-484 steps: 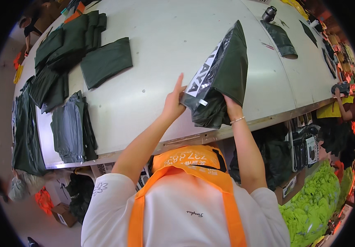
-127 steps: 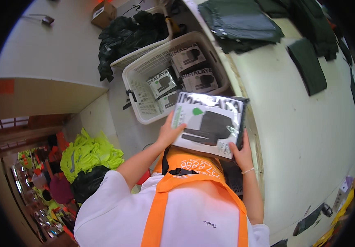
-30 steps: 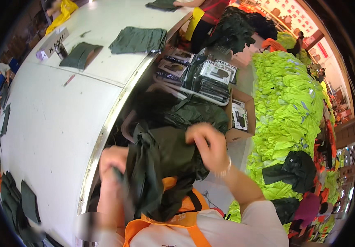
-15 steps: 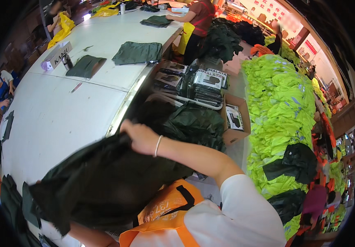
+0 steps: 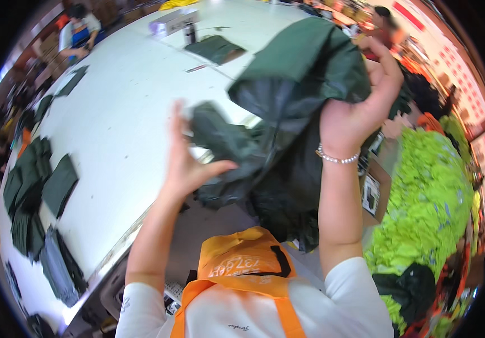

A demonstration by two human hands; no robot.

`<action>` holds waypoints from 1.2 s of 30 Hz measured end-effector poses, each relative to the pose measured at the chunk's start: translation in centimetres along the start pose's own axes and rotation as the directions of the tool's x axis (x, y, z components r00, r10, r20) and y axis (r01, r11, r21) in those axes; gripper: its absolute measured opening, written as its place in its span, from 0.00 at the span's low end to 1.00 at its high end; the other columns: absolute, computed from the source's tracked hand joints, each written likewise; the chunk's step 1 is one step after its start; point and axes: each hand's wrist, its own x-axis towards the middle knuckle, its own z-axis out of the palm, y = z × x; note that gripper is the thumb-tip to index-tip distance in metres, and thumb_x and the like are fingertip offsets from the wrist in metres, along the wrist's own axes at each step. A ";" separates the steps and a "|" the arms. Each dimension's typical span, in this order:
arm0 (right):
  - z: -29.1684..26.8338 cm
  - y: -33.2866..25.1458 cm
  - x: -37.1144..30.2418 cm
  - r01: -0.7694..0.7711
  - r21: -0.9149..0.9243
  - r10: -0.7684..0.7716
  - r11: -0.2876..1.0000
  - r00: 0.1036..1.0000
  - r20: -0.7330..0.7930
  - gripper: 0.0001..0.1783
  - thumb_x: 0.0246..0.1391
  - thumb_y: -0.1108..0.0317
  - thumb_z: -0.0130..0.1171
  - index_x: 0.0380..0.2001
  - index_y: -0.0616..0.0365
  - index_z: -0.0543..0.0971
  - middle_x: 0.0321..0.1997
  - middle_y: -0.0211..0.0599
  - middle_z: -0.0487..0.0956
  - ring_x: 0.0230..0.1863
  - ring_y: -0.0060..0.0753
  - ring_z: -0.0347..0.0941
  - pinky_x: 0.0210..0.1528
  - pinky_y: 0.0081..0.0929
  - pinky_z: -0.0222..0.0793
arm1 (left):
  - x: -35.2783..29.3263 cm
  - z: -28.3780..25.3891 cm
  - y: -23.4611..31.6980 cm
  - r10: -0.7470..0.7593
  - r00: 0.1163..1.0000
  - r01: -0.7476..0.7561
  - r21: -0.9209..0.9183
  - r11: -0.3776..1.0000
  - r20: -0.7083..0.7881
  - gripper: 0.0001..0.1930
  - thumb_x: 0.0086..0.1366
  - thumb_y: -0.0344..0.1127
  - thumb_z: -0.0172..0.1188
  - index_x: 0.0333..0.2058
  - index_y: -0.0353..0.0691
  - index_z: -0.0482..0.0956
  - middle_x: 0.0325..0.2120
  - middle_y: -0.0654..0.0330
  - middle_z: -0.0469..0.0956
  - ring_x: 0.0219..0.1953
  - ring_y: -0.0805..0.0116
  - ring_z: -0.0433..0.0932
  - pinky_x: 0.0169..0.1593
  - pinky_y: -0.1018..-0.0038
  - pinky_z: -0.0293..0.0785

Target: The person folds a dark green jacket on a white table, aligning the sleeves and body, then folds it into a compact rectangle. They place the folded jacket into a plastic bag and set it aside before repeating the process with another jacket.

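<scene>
White, broad and smooth-topped, the desk (image 5: 124,129) curves across the left and centre of the head view, its near edge running diagonally toward the lower left. We see a loosely bunched dark green fabric garment (image 5: 293,84) raised over this edge, blurred and partly unfolded, with a lower flap bending toward the left. Our right hand (image 5: 360,107) holds it at its right side, fingers bent at the cloth; a pale beaded bracelet (image 5: 341,159) circles the wrist. Our left hand (image 5: 183,160) is spread wide, thumb apart from the fingers, just beside the lower flap; blur prevents us from telling whether they touch.

At the far side of the desk we note a folded dark green fabric piece (image 5: 217,49), a dark cylindrical bottle (image 5: 190,32) and a white and lilac oblong box (image 5: 173,22). Toward the left lies a pile of folded dark green garments (image 5: 27,174). To our right, an open brown cardboard box (image 5: 385,194) stands near a large heap of lime-yellow fabric (image 5: 422,197). We wear an orange apron (image 5: 214,253).
</scene>
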 end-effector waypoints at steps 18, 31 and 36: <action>-10.1 -3.2 -26.7 -0.465 0.210 -0.190 0.860 0.090 0.978 0.11 0.52 0.62 0.57 0.36 0.55 0.80 0.46 0.41 0.79 0.47 0.43 0.75 0.47 0.29 0.73 | -0.1 2.9 -9.9 -0.490 0.850 0.382 -0.869 0.315 0.195 0.26 0.55 0.41 0.63 0.49 0.33 0.69 0.43 0.50 0.76 0.46 0.58 0.76 0.52 0.67 0.69; -2.3 -8.8 -9.6 -0.875 0.314 -0.286 0.368 0.214 0.934 0.28 0.51 0.66 0.62 0.57 0.56 0.69 0.57 0.47 0.71 0.55 0.39 0.70 0.57 0.38 0.63 | -1.8 3.3 -9.8 -0.511 0.857 0.283 -0.888 0.361 0.065 0.14 0.60 0.32 0.55 0.45 0.35 0.73 0.39 0.54 0.78 0.41 0.64 0.77 0.48 0.71 0.72; -3.1 -3.7 -15.7 -0.922 0.222 0.356 0.316 0.332 0.873 0.23 0.45 0.80 0.60 0.49 0.59 0.74 0.47 0.38 0.75 0.43 0.27 0.73 0.49 0.24 0.69 | -1.1 -2.1 -8.4 -0.371 0.923 0.200 -0.694 0.691 -0.103 0.11 0.62 0.28 0.52 0.43 0.36 0.75 0.38 0.56 0.79 0.39 0.66 0.78 0.47 0.73 0.73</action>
